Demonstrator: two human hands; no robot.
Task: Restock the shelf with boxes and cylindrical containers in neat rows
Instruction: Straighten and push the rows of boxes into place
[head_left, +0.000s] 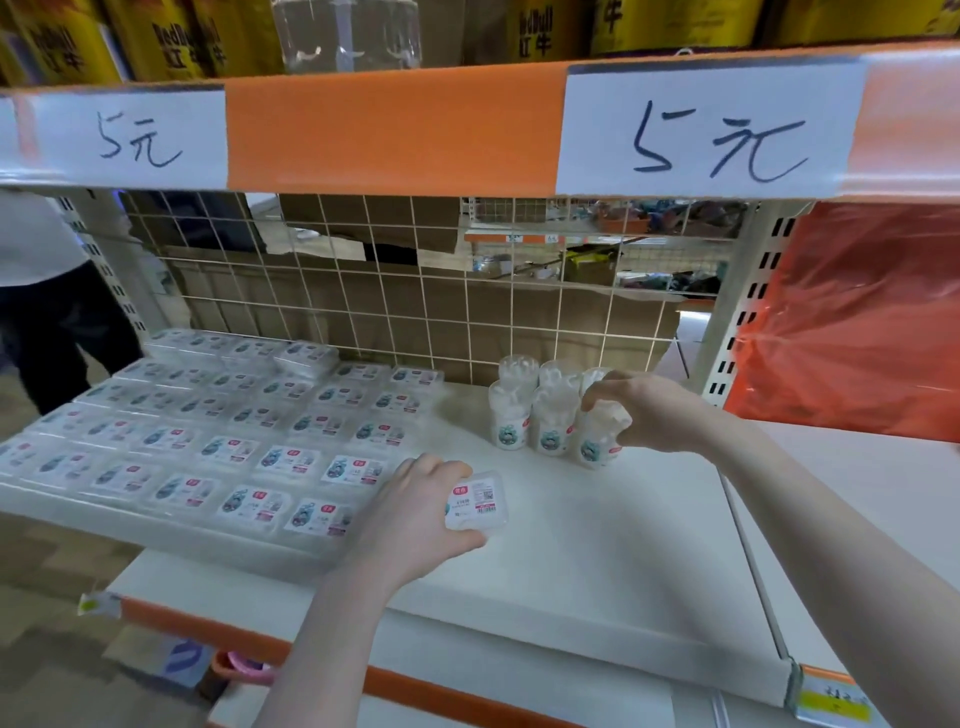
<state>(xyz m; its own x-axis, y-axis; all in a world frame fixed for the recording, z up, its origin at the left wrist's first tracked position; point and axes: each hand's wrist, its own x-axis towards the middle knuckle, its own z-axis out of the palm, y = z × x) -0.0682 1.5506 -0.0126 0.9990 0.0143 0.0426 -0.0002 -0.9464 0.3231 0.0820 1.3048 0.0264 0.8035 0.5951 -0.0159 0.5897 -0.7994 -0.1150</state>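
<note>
Left hand (415, 506): mine — fingers curled round one flat clear box (475, 501), label up, held just above the white shelf (597, 545) at the right edge of the laid rows.
Right hand (652, 413): mine — fingertips pinched on the top of the front-right cylindrical container (597, 439), which stood on the shelf.
Flat boxes (218, 431): laid label-up in straight rows across the left of the shelf; I judged the box in hand was bound for the open end of the front row.
Cylindrical containers (535, 410): upright, touching, clustered in two short rows near the wire grid (415, 291); the one I gripped closed the front row.
Reason for placement: labels faced the aisle — rows read easily under the price strip (701, 137).
Shelf space: bare white between boxes and cylinders.
</note>
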